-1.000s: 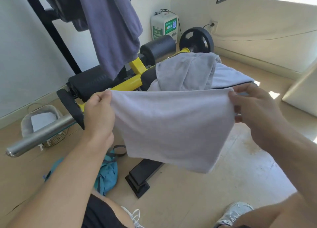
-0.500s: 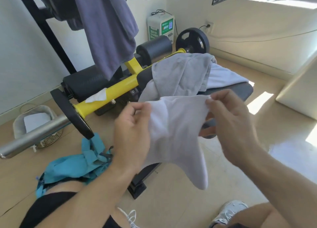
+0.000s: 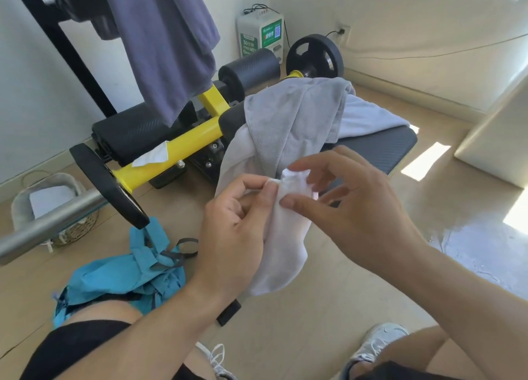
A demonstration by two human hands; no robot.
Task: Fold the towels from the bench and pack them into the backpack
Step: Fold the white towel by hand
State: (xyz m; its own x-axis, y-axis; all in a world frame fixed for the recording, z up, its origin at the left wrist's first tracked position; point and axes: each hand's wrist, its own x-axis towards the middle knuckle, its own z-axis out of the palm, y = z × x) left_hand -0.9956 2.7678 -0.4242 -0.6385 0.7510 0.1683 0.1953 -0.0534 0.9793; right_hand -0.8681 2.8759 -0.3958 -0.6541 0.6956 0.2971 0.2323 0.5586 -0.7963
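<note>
1. Pale wooden floor [image 3: 328,308] and cream walls frame a weight bench [image 3: 380,148] in the middle of the frame
2. At centre, a white towel [image 3: 281,236] is doubled over, its top corners bunched together and the rest hanging down in front of the bench
3. On the left, the left hand [image 3: 234,225] pinches the upper edge between thumb and curled fingers
4. From the right, the right hand [image 3: 351,205] pinches the same bunched top with thumb and forefinger, the other fingers spread loosely
5. Just behind, a grey towel [image 3: 291,116] lies heaped on the bench pad over a paler towel [image 3: 368,118]
6. At lower left, a teal backpack [image 3: 125,274] lies crumpled on the floor beside the person's knee
7. Toward the upper left, a dark purple cloth [image 3: 168,45] hangs from a black rack, above the yellow frame [image 3: 183,145] and a barbell [image 3: 48,222]
8. At far left, a woven basket [image 3: 54,208] stands on the floor
</note>
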